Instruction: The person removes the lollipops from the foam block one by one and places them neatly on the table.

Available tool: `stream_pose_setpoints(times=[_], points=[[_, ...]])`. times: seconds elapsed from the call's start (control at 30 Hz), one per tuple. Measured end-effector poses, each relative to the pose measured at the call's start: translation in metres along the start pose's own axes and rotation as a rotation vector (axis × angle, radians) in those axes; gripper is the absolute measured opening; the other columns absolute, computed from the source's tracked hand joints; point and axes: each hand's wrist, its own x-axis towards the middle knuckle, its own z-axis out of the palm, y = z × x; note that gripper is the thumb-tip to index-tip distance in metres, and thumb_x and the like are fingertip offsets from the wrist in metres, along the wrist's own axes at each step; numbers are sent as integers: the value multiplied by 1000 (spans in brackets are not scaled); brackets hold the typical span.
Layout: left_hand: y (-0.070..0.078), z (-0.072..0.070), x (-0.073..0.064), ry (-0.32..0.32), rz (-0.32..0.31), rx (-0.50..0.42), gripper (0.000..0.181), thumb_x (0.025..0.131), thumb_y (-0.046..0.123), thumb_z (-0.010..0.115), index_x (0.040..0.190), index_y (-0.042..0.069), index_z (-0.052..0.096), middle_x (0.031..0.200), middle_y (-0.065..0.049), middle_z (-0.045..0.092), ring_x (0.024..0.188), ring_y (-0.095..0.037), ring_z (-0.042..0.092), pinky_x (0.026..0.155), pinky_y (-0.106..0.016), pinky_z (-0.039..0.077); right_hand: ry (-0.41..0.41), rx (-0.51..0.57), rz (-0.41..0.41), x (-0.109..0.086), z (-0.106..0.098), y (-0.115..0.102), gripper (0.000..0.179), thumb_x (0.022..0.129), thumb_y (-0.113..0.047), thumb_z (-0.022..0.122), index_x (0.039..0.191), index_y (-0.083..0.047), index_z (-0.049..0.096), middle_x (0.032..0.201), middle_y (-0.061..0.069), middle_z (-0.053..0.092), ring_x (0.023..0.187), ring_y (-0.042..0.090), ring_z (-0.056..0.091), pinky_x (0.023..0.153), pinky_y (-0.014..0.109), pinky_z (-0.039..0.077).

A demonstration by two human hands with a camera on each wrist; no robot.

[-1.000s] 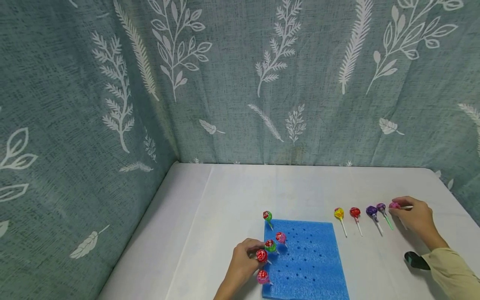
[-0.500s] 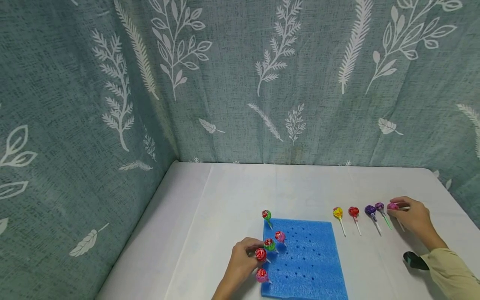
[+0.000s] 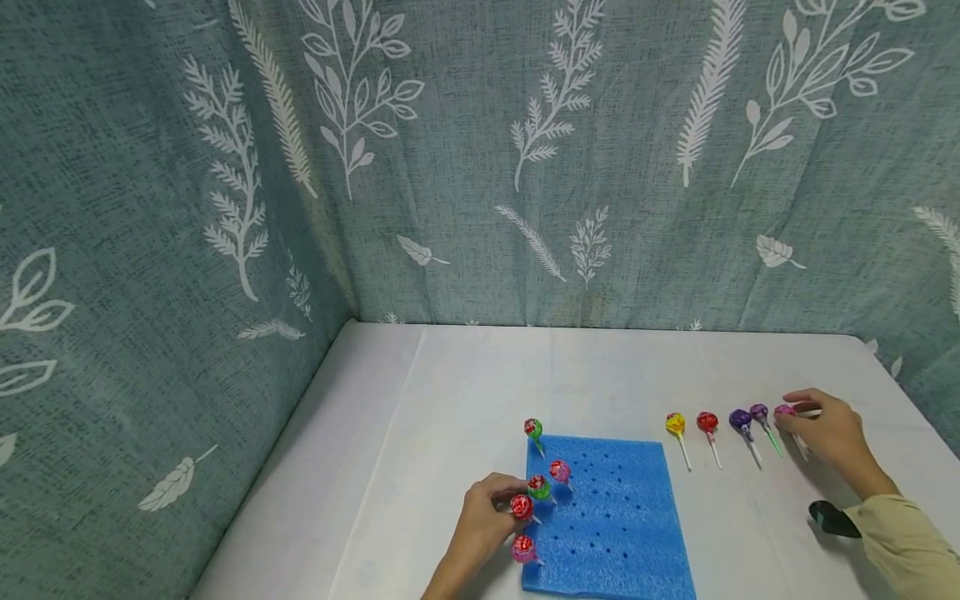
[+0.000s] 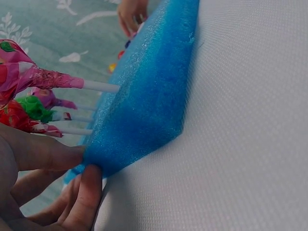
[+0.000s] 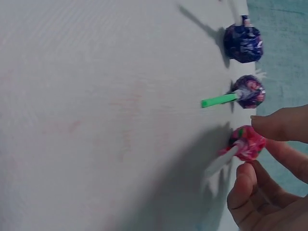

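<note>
My left hand (image 3: pixel 483 517) grips the left edge of a blue foam block (image 3: pixel 600 517) that has rows of small holes. In the left wrist view its fingertips meet at the foam's edge. Several wrapped lollipops stand by their sticks along that side, among them a red lollipop (image 3: pixel 522 507) and a pink-and-red lollipop (image 3: pixel 523 548) near the hand. At the far right my right hand (image 3: pixel 828 429) has thumb and fingers around the head of a pink lollipop (image 5: pixel 248 143). Its white stick slants toward the table; whether the head touches the table is hard to tell.
Left of the right hand, a row of lollipops lies on the white table: a yellow one (image 3: pixel 676 424), a red one (image 3: pixel 707 422), a dark purple one (image 3: pixel 740 420) and a purple one with a green stick (image 3: pixel 771 437). A dark object (image 3: pixel 832 520) shows by the right sleeve. A curtain (image 3: pixel 465 167) hangs behind.
The fingers of my right hand have spread slightly at the pink lollipop, with the index finger lifting. My left hand stays at the foam's edge. The head view has shifted slightly.
</note>
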Motion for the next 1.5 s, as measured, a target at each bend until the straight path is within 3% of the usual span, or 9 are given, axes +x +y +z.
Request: stream_pose_setpoints(times=[0.2,0.43,0.6,0.67,0.83,1.03,1.2,1.5], points=[[0,0,1,3,-5,-8,38,57,-8,67,91,9,67,88,2,60,84,-14,58,81,-31,47,49,-34,-47,5,-2,5,45,80,-33,61,107,2,52,103,29,51,87,41,50,55,40,42],[1,-1,1,1,-5,-2,38,57,-8,68,90,9,67,88,2,60,84,-14,58,82,-33,47,63,-51,-144,25,11,39,52,77,-45,59,110,-6,53,104,24,55,85,38,52,61,46,43],[0,-1,1,5,0,3,36,58,-7,69,90,10,67,88,3,61,84,-14,57,83,-32,46,79,-41,-188,33,21,45,52,76,-50,57,112,-14,53,104,15,55,86,32,52,58,39,45],[0,-1,1,7,2,1,36,58,-7,69,90,10,67,88,2,60,84,-14,58,82,-31,47,80,-34,-202,22,15,21,46,77,-48,58,111,-17,54,103,10,55,85,25,53,57,37,45],[0,1,1,13,1,-1,34,58,-6,69,88,10,67,88,2,60,84,-14,58,80,-30,47,26,-3,-218,-9,-1,-41,39,79,-38,61,109,-13,54,102,13,53,82,20,52,58,42,47],[0,1,0,7,-6,2,33,59,-4,70,88,11,67,88,3,60,84,-14,58,80,-30,47,22,44,-277,-18,4,-55,37,77,-34,64,105,-11,56,100,13,53,80,22,52,56,38,47],[0,1,-1,-1,-16,-2,35,58,-5,70,89,11,67,88,3,60,85,-15,58,81,-32,47,23,91,-346,-29,8,-70,32,75,-28,67,102,-14,59,95,7,54,73,14,52,46,31,46],[-1,1,-1,3,-20,-31,38,56,-9,69,88,10,67,88,2,60,84,-15,58,81,-32,47,-36,89,-411,-57,1,-123,24,77,-25,66,98,-15,60,93,5,57,72,14,56,53,22,46]])
